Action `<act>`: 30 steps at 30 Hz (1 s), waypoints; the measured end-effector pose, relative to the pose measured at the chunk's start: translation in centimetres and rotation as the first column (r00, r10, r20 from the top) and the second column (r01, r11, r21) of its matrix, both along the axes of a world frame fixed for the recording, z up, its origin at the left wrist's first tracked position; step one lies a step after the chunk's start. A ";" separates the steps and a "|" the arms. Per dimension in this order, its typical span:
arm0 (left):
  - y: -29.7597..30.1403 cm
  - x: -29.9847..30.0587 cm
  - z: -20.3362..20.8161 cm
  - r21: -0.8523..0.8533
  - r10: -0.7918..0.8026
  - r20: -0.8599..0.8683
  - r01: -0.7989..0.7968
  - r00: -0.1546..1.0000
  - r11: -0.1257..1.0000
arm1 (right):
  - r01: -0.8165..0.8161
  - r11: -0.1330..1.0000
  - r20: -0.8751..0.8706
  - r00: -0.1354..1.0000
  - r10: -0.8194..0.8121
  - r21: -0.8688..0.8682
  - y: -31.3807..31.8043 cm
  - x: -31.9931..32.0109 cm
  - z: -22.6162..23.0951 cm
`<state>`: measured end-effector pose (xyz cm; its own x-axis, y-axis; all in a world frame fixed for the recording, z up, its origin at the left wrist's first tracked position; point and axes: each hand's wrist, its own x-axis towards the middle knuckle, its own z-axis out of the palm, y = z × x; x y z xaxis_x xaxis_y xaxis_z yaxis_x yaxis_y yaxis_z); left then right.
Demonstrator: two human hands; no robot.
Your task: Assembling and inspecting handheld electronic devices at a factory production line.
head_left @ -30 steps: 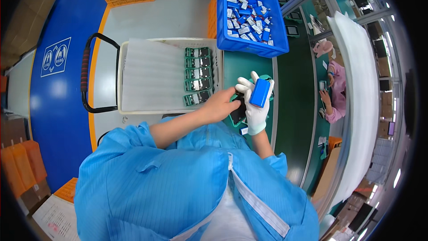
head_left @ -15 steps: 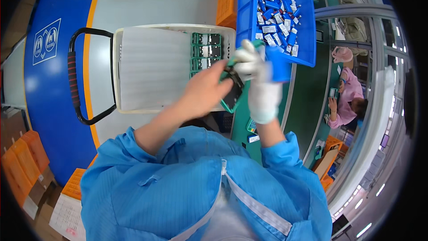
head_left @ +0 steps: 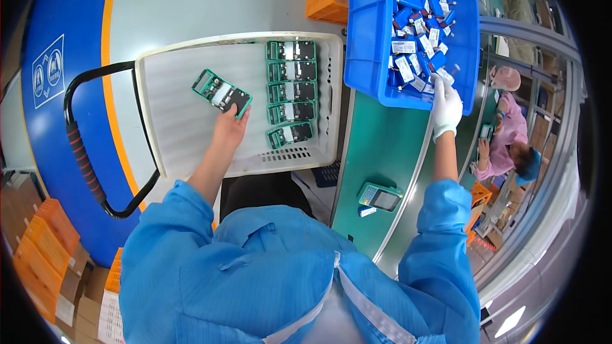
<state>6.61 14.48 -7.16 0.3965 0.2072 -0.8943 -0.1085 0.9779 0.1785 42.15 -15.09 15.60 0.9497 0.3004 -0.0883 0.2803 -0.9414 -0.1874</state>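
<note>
From the head view, our bare left hand [head_left: 231,129] grips a green framed circuit-board assembly [head_left: 222,92] at our fingertips, over the white slatted plastic tray [head_left: 172,121]. Our white-gloved right hand [head_left: 445,106] reaches into the blue plastic bin [head_left: 366,38]; the fingers are half hidden among the small blue packs [head_left: 417,22], so we cannot tell their grip.

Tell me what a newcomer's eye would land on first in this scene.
First the bright blue bin at upper right, heaped with small blue packs, where the gloved right hand reaches in. Next the white tray at centre left: the bare left hand holds a green-framed circuit assembly over it, beside a neat column of similar green boards. The person's blue smock fills the foreground.
</note>
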 end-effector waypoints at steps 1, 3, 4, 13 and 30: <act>0.0 0.8 -2.0 0.036 0.061 0.026 -0.062 0.998 0.997 | -0.009 0.997 0.061 0.998 0.004 0.074 0.1 -0.3 -0.3; 0.1 3.9 -4.0 0.019 0.119 0.036 -0.120 0.992 0.993 | 0.027 0.999 0.048 0.998 -0.029 0.044 0.5 -0.5 0.2; 0.0 5.7 -5.4 0.006 0.209 0.081 -0.210 0.975 0.978 | 0.004 0.998 0.082 0.997 -0.010 0.065 0.5 -0.7 0.5; 4.7 13.2 -17.8 0.089 -0.269 -0.141 0.283 0.953 0.955 | -0.022 0.974 0.081 0.997 0.004 0.226 0.5 -0.6 -0.3; 6.3 7.5 -16.7 0.403 -0.711 -0.372 0.793 0.597 0.456 | -0.031 0.986 0.122 0.992 0.011 0.163 -1.1 -0.3 -1.2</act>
